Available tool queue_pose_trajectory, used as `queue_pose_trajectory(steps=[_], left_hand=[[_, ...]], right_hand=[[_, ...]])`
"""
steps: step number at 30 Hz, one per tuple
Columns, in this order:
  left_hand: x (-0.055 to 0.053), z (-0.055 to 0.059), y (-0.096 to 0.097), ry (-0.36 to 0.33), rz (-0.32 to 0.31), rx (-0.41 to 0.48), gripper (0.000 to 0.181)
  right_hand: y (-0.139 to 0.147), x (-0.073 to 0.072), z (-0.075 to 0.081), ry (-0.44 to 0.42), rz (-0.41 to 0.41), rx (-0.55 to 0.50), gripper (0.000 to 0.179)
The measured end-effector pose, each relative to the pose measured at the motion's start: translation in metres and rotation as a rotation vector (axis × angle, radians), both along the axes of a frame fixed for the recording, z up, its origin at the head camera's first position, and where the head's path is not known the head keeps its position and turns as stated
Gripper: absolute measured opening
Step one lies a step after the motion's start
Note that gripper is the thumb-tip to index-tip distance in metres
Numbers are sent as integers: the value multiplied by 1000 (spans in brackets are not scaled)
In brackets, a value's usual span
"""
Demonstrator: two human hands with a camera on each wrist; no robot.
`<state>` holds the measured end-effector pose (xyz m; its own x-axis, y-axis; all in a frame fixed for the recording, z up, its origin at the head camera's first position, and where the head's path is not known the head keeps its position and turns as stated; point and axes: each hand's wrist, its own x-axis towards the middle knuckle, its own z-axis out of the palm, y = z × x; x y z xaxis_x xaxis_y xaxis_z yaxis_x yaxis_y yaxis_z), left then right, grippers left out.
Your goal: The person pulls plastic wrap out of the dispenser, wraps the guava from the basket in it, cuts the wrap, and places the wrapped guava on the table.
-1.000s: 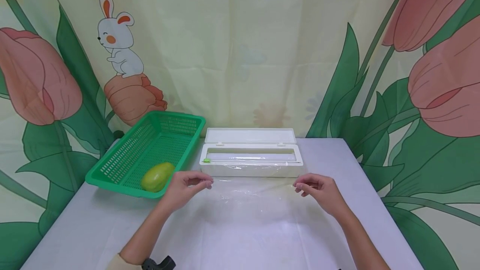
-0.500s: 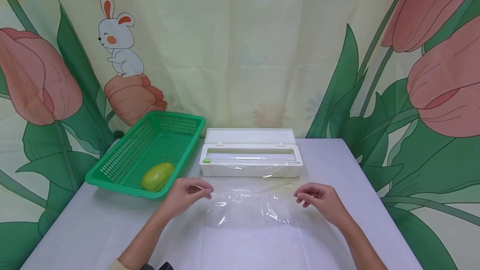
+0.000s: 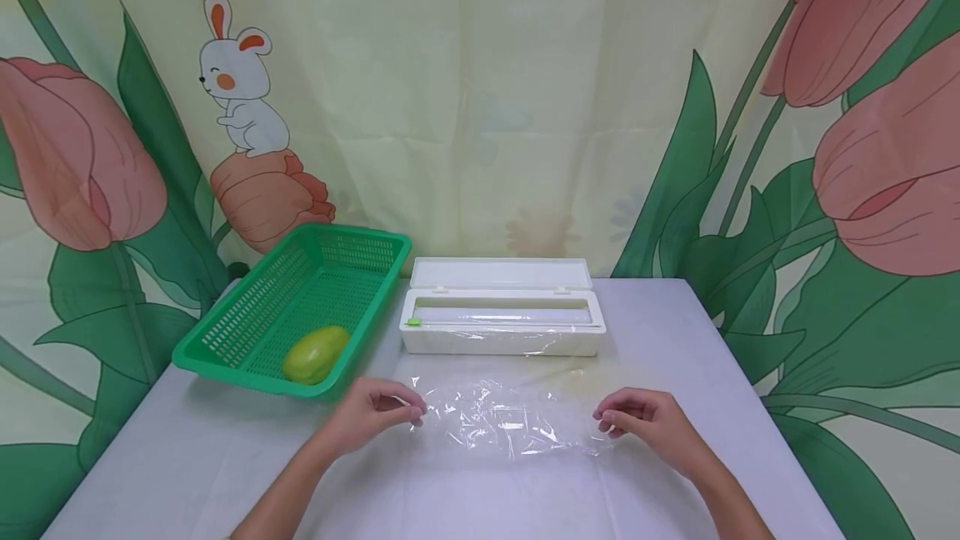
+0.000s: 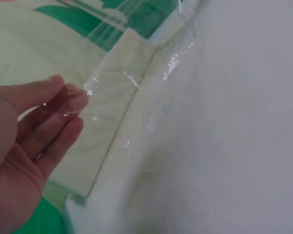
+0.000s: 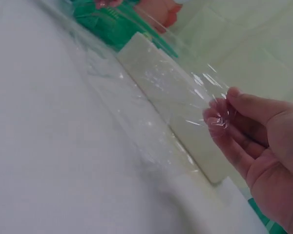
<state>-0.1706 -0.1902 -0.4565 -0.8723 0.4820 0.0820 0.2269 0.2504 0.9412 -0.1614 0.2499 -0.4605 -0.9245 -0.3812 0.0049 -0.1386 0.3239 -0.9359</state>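
The film (image 3: 510,419) is a clear, creased sheet located between the two hands, in front of the box (image 3: 408,343). The left hand (image 3: 375,413) pinches one end of the film between thumb and fingertips. The right hand (image 3: 651,422) pinches the opposite end in the same way. In both wrist views the film lies across the fingertips, and the last fingers are curved and spaced slightly apart. The film spans the gap between the hands and shows bright glints along its folds. Glints also appear on the front wall of the box; whether the film is joined to the roll (image 3: 502,315) cannot be told.

The box is white and rests on the worktop (image 3: 480,502), with its hinged lid (image 3: 501,273) raised at the rear. The roll lies lengthwise inside. A green slider (image 3: 413,322) sits at the left end of the front rail. The green basket (image 3: 225,371) stands to the left of the box, set at an angle. One yellow-green fruit (image 3: 317,354) lies in its near end. A printed curtain (image 3: 540,107) hangs behind the worktop.
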Motion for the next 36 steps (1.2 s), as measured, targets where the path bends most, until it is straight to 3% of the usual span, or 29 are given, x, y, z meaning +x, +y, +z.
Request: queue_pose_trajectory(steps=[8, 15, 17, 21, 23, 26, 32, 36], left_hand=[[5, -10, -6, 52, -160, 46, 20], [7, -14, -6, 134, -300, 70, 11], [8, -15, -6, 112, -339, 62, 11], [9, -16, -8, -22, -398, 20, 16], [10, -17, -9, -87, -398, -9, 23], [11, -18, -9, -106, -374, -33, 27], [8, -19, -6, 15, -258, -102, 34], [1, -18, -3, 92, -221, -115, 48]], right_hand=[[7, 9, -6, -73, 124, 8, 30], [8, 11, -13, -42, 181, 54, 22], [8, 12, -15, -69, 207, 38, 23], [10, 14, -18, -147, 265, -5, 25], [10, 14, -17, -160, 286, -18, 26], [8, 14, -15, -145, 274, -13, 28], [0, 9, -12, -16, 119, 68, 31], [-7, 0, -12, 49, 37, 123, 31]])
